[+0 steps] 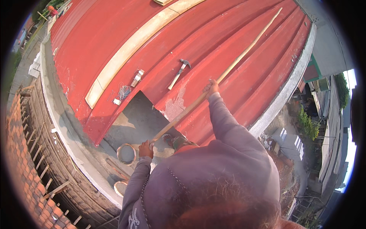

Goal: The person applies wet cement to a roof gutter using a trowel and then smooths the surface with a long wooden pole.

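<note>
We see a ridged red roof (114, 30). On it we find a hammer (177, 76), a long pale board (133, 44) and some tangled wire (124, 91).

Head view | I watched remotely | left hand (145, 150) gripped a long, pale wooden pole (190, 108) near its lower end | right hand (212, 87) gripped higher | dark-headed, pale-handled claw hammer (178, 76) lay on ribbed red metal roofing (236, 23) | round, grey-filled container (117, 153) stood near left hand

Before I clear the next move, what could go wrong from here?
The long pale wooden pole, if swung sideways, might knock the pale-handled claw hammer lying on the red ribbed roofing. Its lower end, near the left grip, could also catch the round, tan-rimmed container close by.
</note>
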The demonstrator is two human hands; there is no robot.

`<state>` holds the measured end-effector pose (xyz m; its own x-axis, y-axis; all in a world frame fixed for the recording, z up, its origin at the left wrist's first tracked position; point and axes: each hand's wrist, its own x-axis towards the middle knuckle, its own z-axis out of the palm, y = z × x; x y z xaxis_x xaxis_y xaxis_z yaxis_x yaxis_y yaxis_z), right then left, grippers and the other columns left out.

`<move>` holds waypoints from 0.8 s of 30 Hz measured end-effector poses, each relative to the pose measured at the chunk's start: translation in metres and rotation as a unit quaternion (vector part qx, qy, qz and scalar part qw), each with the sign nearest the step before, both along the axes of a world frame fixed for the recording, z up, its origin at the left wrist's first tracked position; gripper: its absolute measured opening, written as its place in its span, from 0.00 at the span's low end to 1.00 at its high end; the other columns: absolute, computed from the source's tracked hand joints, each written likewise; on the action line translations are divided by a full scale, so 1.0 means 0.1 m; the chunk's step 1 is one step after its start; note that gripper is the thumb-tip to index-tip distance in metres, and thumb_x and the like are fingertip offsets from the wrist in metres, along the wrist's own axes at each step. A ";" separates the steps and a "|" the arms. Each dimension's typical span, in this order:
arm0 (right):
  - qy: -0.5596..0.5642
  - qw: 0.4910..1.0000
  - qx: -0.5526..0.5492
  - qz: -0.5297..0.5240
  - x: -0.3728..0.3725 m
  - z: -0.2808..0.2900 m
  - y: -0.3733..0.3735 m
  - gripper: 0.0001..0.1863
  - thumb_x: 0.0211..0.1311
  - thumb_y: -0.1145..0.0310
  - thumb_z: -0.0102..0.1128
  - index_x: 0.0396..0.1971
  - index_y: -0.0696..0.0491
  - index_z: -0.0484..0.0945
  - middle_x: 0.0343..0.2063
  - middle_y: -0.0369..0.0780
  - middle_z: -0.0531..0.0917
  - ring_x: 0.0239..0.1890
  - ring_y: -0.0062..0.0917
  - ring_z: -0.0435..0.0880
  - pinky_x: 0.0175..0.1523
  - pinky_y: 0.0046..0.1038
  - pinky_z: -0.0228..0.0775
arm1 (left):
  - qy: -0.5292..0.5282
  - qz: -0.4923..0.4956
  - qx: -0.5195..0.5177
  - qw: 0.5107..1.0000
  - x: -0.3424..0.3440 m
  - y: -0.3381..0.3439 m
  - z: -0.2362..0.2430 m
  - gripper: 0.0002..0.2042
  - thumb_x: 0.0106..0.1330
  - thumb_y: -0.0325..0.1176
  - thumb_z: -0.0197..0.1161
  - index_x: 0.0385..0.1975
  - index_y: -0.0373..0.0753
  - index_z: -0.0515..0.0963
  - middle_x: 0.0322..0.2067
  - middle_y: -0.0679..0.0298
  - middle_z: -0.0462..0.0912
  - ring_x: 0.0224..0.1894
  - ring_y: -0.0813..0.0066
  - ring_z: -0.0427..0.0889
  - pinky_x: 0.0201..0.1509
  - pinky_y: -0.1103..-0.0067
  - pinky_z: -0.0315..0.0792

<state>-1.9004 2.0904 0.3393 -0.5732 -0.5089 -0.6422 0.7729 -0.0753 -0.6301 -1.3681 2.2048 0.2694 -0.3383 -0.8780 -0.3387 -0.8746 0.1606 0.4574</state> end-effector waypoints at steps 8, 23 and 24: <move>-0.032 0.990 0.060 0.126 -0.17 -0.79 0.07 0.20 0.64 0.54 0.65 0.47 0.49 0.71 0.36 0.41 0.76 0.39 0.35 0.77 0.51 0.46 0.73 | -0.062 0.016 0.051 0.997 -0.40 -0.54 0.21 0.20 0.72 0.43 0.63 0.58 0.40 0.77 0.49 0.53 0.83 0.54 0.47 0.79 0.59 0.58 0.72; 0.107 0.901 0.220 0.359 -0.28 -2.32 -0.58 0.31 0.79 0.49 0.40 0.76 0.46 0.59 0.74 0.33 0.65 0.75 0.29 0.66 0.73 0.41 0.64 | 0.163 0.214 0.218 0.938 -0.40 0.22 0.11 0.23 0.71 0.42 0.64 0.62 0.39 0.76 0.59 0.52 0.80 0.59 0.53 0.81 0.65 0.65 0.73; 0.161 0.882 0.238 0.374 -0.29 -2.41 -0.58 0.31 0.79 0.49 0.42 0.75 0.46 0.60 0.73 0.33 0.67 0.74 0.28 0.67 0.73 0.39 0.65 | 0.171 0.258 0.236 0.921 -0.12 0.32 0.16 0.23 0.71 0.43 0.64 0.61 0.38 0.77 0.58 0.52 0.82 0.58 0.55 0.82 0.64 0.66 0.74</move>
<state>-1.9291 2.0322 0.0986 -0.3836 -0.5379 -0.7507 0.2705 0.7117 -0.6483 -1.3799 2.2368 0.2854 -0.0753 -0.7334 -0.6756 -0.5707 -0.5239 0.6323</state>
